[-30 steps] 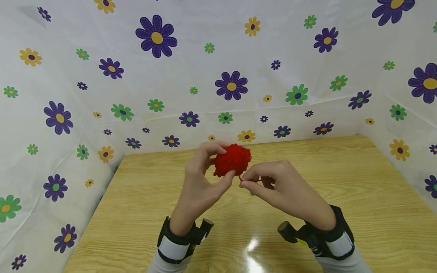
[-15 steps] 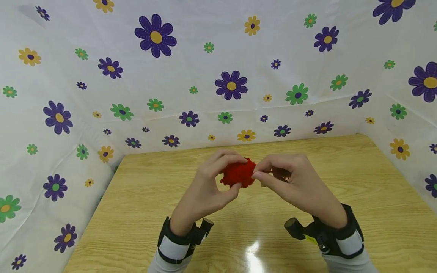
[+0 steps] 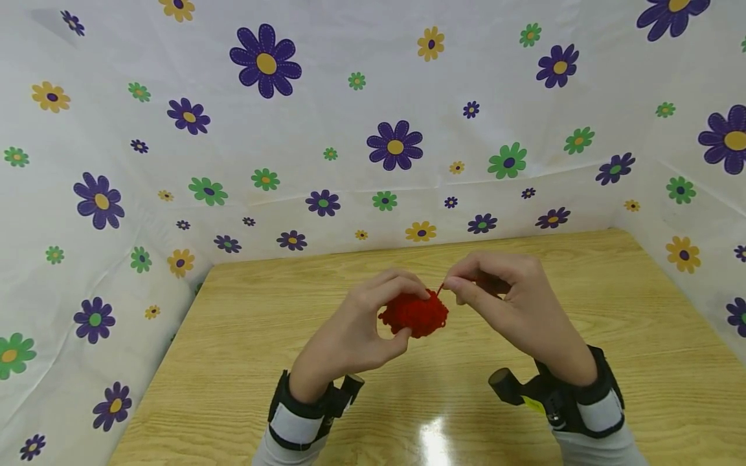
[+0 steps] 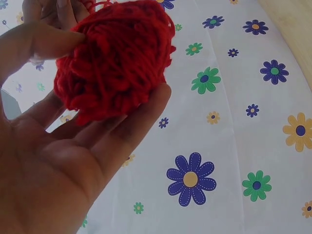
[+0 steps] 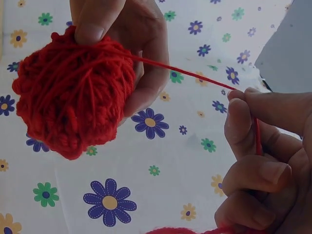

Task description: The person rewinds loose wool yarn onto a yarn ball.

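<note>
My left hand grips a ball of red yarn above the table, thumb on the near side and fingers over the far side. In the left wrist view the yarn ball sits between thumb and fingers, its strands wound in several directions. My right hand pinches a strand between thumb and forefinger, just right of the ball. Seen from the right wrist, this yarn strand runs taut from the ball to the pinching fingertips, then down through the curled fingers. More loose yarn shows below that hand.
A wood-grain table lies under both hands. A white cloth printed with purple, green and yellow flowers hangs behind it and along both sides. Each wrist wears a black strap with a camera mount.
The ball has come nearer and slightly right in the left hand, and has tilted. My right hand has moved right and upward around it, drawing the strand from its lower side to its upper right.
</note>
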A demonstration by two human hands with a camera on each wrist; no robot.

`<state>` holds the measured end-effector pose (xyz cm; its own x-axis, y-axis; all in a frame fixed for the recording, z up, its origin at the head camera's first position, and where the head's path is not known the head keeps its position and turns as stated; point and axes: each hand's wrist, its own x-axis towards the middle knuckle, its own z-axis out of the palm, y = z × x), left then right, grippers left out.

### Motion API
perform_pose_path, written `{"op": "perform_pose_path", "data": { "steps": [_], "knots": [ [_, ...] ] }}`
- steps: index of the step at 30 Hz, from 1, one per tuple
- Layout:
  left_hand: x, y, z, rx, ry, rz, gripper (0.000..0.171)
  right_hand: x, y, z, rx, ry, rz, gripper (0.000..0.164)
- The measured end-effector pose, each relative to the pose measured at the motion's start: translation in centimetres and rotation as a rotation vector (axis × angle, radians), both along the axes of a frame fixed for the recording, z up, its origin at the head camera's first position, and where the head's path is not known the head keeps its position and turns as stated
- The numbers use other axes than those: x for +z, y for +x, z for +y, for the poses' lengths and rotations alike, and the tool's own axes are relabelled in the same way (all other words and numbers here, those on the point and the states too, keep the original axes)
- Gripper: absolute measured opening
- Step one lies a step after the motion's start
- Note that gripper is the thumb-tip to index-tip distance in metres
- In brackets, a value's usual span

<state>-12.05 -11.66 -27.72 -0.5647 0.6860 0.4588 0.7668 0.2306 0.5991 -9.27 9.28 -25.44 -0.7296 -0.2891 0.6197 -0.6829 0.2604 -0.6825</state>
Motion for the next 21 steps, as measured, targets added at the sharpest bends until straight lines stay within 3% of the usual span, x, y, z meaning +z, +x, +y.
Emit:
{"op": "perform_pose_path", "data": {
  "steps": [11,21],
  "knots": [
    [0.5,0.8,-0.2,-0.126,0.044,-0.107,0.043,-0.1,-0.2,-0.3,-0.147,0.023,0.051,0.009],
    [1.1,1.4,-0.3,-0.164,0.065,-0.080,0.037,-0.8,-1.0,-0.2,-0.253,0.113,0.070,0.002]
  ]
}}
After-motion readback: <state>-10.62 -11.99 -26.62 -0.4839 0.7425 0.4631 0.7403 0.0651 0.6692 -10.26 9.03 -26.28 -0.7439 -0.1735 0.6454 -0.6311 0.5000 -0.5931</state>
